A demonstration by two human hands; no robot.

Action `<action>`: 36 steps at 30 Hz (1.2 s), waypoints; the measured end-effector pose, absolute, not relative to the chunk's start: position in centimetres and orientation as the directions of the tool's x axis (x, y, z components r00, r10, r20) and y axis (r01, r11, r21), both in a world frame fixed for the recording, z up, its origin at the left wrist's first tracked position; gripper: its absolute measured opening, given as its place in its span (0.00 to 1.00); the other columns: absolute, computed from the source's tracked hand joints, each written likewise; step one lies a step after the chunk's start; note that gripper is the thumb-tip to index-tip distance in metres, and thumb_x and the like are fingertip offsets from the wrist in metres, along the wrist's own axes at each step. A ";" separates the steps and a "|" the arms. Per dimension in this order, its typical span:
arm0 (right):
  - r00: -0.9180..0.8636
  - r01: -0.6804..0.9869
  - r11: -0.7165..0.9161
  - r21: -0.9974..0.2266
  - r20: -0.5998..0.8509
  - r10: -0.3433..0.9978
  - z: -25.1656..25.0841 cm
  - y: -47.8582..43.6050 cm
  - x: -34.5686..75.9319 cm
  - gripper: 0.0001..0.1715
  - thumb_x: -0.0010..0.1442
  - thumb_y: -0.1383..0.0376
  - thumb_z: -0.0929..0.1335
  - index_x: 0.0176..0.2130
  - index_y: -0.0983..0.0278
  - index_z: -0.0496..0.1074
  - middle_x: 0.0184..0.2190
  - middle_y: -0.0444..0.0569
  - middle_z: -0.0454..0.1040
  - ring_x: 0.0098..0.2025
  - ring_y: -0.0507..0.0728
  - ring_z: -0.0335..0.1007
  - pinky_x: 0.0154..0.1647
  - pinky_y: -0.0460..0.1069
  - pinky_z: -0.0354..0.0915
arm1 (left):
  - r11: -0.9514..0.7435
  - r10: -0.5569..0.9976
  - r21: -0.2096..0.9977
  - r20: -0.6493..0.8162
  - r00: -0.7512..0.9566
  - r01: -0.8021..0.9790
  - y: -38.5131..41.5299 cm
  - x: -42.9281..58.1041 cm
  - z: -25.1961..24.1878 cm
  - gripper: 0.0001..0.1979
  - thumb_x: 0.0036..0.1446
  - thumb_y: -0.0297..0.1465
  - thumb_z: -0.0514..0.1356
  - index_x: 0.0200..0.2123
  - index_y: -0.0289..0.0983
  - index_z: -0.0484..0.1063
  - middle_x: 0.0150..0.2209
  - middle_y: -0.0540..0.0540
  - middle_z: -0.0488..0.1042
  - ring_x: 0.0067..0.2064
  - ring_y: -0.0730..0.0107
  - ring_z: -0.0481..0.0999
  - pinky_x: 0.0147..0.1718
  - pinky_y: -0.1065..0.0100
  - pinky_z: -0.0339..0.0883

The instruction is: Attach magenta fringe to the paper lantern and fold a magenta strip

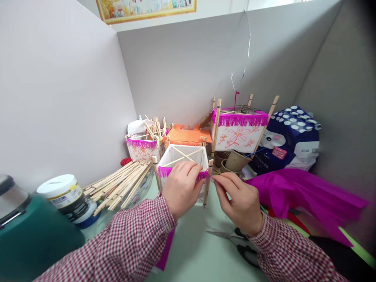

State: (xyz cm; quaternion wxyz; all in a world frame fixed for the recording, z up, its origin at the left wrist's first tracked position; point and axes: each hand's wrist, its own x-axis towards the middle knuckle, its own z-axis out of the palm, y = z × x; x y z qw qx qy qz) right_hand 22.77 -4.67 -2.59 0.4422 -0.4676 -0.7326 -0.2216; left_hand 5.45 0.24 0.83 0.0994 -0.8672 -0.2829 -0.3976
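A small white paper lantern (162, 182) with wooden stick corner posts stands in front of me, two thin sticks crossed in its open top. Magenta fringe (164, 171) runs along its front rim. My left hand (183, 190) is closed over the right part of that rim, fingers pressed on the fringe. Just right of the front right post (208, 182), my right hand (239, 201) is pinched, thumb against fingertips. Whatever lies in that pinch is too small to name. Below my right hand lie black-handled scissors (232, 237).
At left are bundled wooden sticks (126, 184), a white-lidded jar (63, 199) and a green case (38, 239). Behind stand a larger fringed lantern (239, 135), a stick-filled one (142, 150) and orange paper (188, 135). Magenta crepe paper (305, 188) and a blue bag (289, 141) lie right.
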 end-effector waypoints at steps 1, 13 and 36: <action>-0.174 0.878 0.470 -0.090 0.855 0.489 -2.5 -4.7 22.7 0.12 0.58 0.70 0.65 0.44 0.66 0.71 0.37 0.51 0.73 0.34 0.52 0.69 0.36 0.47 0.65 | -0.817 0.399 0.033 0.753 0.523 0.575 0.2 4.9 1.0 0.11 0.58 0.28 0.53 0.44 0.33 0.67 0.42 0.40 0.72 0.46 0.61 0.69 0.46 0.57 0.65; -0.244 0.872 0.489 -0.024 0.845 0.476 -2.1 -4.6 20.4 0.14 0.59 0.69 0.63 0.46 0.68 0.70 0.35 0.51 0.74 0.31 0.52 0.69 0.33 0.46 0.63 | -0.588 0.456 -0.277 0.662 0.595 0.760 -1.4 0.6 -1.3 0.26 0.58 0.32 0.52 0.58 0.24 0.57 0.59 0.28 0.59 0.62 0.49 0.54 0.56 0.48 0.55; -0.275 0.960 0.220 0.173 0.727 0.629 -3.4 -4.3 19.3 0.33 0.57 0.70 0.60 0.61 0.73 0.53 0.20 0.46 0.72 0.19 0.51 0.64 0.20 0.48 0.52 | -0.539 0.493 -0.249 0.682 0.541 0.805 -2.3 -0.3 0.7 0.21 0.58 0.32 0.53 0.53 0.27 0.65 0.53 0.29 0.67 0.54 0.47 0.66 0.49 0.45 0.59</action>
